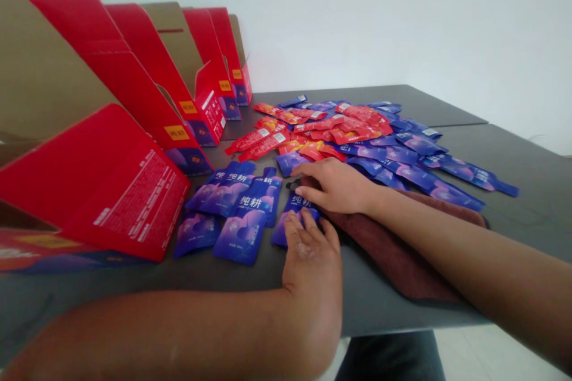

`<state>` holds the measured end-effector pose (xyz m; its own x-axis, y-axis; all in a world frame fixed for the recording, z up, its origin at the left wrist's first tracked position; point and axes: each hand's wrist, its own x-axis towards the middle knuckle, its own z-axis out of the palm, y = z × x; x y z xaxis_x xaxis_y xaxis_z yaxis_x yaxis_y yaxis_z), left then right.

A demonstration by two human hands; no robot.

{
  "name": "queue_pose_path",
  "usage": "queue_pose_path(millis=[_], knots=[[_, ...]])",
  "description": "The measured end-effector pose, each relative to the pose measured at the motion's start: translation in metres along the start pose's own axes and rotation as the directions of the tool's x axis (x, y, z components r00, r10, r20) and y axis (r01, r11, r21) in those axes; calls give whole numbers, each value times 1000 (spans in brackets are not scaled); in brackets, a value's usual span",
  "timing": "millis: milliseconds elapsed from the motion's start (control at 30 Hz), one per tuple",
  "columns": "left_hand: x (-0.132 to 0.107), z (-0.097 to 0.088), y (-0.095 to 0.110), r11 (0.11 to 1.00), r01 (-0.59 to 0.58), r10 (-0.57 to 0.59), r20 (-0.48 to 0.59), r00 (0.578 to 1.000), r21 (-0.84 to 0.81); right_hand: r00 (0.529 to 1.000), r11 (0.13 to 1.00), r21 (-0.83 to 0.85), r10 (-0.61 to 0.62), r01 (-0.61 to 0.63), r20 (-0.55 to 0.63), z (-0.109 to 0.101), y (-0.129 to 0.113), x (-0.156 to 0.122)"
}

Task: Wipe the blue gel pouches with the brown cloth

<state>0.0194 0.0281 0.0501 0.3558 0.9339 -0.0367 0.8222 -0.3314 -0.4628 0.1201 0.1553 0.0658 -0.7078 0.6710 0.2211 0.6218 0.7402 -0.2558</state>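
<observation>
My left hand [313,247] rests with its fingers spread on a purple-blue pouch [282,227], pressing it to the table. Just beyond it, my right hand [337,186] curls its thumb and fingers at that pouch's top end. A small dark thing [292,185] shows at those fingertips; what it is I cannot make out. Left of my hands lie several more purple-blue pouches [241,229], overlapping in a loose group. A folded brown cloth [393,250] lies beneath my right hand and forearm.
Several open red cardboard boxes [147,190] stand in a row along the left. Farther back is a spread-out heap of red pouches [322,125] and blue pouches [415,155]. The dark grey table [527,208] meets a pale wall [357,18].
</observation>
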Motion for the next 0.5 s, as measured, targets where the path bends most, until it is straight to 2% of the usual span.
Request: queue_pose_path(millis=[67, 200, 267, 333, 500], knots=[[-1, 1, 0, 1000, 4, -3, -8, 1000, 7, 1000, 1000, 0, -17, 17, -3, -1, -1, -1], [-1, -1, -1, 999, 15, -14, -18, 1000, 50, 981, 978, 100, -190, 185, 42, -2, -11, -3], [-1, -2, -2, 998, 18, -18, -13, 1000, 59, 972, 967, 127, -230, 222, 50, -2, -15, -4], [0, -2, -2, 998, 25, -24, -17, 1000, 50, 979, 975, 111, -197, 191, 50, -2, -15, -3], [-1, 2, 0, 1000, 16, -17, -19, 1000, -22, 1000, 1000, -6, -2, 2, 23, -2, -5, 0]])
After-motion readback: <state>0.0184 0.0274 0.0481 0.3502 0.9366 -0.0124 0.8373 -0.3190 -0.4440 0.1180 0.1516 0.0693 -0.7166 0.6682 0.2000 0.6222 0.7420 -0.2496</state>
